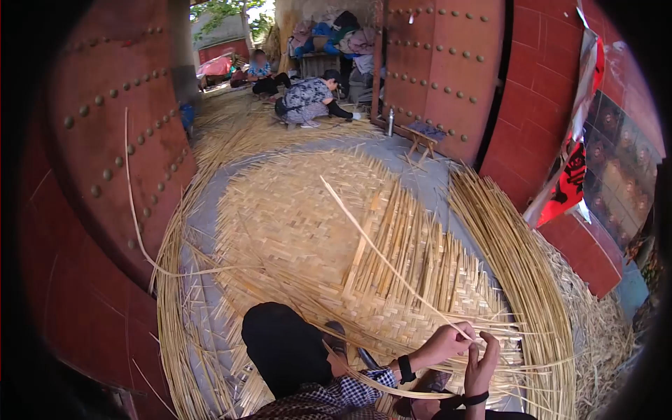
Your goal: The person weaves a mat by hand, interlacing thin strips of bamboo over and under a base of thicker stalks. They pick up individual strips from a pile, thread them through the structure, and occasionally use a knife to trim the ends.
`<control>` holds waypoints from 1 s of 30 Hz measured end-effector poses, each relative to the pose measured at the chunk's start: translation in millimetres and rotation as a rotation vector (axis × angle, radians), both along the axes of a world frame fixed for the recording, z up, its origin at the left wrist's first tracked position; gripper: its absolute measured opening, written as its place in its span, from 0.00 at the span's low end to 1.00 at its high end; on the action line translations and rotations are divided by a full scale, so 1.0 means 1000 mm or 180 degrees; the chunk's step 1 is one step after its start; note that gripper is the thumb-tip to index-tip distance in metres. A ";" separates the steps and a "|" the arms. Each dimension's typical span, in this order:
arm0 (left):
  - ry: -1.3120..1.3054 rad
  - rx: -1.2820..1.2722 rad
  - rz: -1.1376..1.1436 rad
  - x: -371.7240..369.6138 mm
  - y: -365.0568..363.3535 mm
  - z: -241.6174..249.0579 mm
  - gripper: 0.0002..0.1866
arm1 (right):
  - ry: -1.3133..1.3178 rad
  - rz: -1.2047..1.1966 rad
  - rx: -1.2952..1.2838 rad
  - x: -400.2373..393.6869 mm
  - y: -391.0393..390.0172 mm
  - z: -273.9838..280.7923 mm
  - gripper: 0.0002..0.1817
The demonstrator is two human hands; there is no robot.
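A long pale reed strip (392, 268) rises from my hands and slants up to the left across the woven reed mat (294, 203). My left hand (451, 343), with a dark band at the wrist, pinches the strip near its lower end. Just to the right, my right hand (481, 364) is raised with bent fingers closed at the same end of the strip. Both hands are over the mat's near right edge, where loose strip ends (514, 339) stick out. Another strip (413, 394) curves below my left forearm. The exact fingertip contact is too small to make out.
Bundled reeds (518, 252) lie along the right, with more strips along the left (175, 294). Studded red doors (441, 70) flank the opening. Farther back are a crouching person (304, 101), a second seated person (262, 77), a small stool (423, 138) and a bottle (390, 122).
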State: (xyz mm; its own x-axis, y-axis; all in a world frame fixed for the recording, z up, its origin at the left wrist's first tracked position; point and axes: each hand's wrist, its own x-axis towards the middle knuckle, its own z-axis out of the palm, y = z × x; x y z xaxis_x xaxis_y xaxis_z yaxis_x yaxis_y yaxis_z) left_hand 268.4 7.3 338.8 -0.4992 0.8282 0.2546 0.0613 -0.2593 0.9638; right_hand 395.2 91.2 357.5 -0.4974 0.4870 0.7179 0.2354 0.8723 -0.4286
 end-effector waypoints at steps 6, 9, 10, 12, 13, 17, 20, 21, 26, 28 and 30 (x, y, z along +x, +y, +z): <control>-0.1176 0.0274 -0.0291 -0.005 -0.002 0.011 0.11 | -0.0080 0.0766 -0.1476 0.006 0.007 0.019 0.05; -0.1391 0.0199 -0.0291 0.001 -0.003 0.017 0.12 | -0.0065 0.0848 -0.1723 0.008 0.009 0.020 0.07; -0.1389 0.0227 -0.0275 0.000 -0.003 0.016 0.12 | -0.0062 0.0914 -0.1658 0.008 0.011 0.017 0.08; -0.1292 0.0079 -0.0350 0.000 -0.007 0.019 0.12 | -0.0047 0.0932 -0.1813 0.009 0.011 0.011 0.07; -0.1238 0.0021 -0.0391 -0.001 -0.007 0.022 0.12 | -0.0037 0.0940 -0.1874 0.010 0.012 0.011 0.07; -0.1248 0.0018 -0.0519 0.001 -0.004 0.020 0.11 | -0.0126 0.0624 -0.2351 0.013 0.006 0.018 0.11; -0.1475 0.0087 -0.0462 0.008 -0.002 0.021 0.11 | -0.0299 0.0296 -0.1877 0.012 0.004 0.018 0.11; -0.1500 0.0097 -0.0462 0.007 -0.001 0.021 0.11 | -0.0280 0.0308 -0.2088 0.012 0.003 0.019 0.11; -0.1448 0.0017 -0.0396 0.004 -0.003 0.018 0.11 | -0.0250 0.0564 -0.2022 0.013 0.004 0.013 0.11; -0.1564 -0.0070 -0.0407 0.005 -0.004 0.022 0.10 | -0.0400 0.0410 -0.2155 0.014 0.003 0.014 0.11; -0.1746 -0.0100 -0.0469 0.005 -0.005 0.022 0.10 | -0.0411 0.0199 -0.1890 0.013 0.000 0.014 0.11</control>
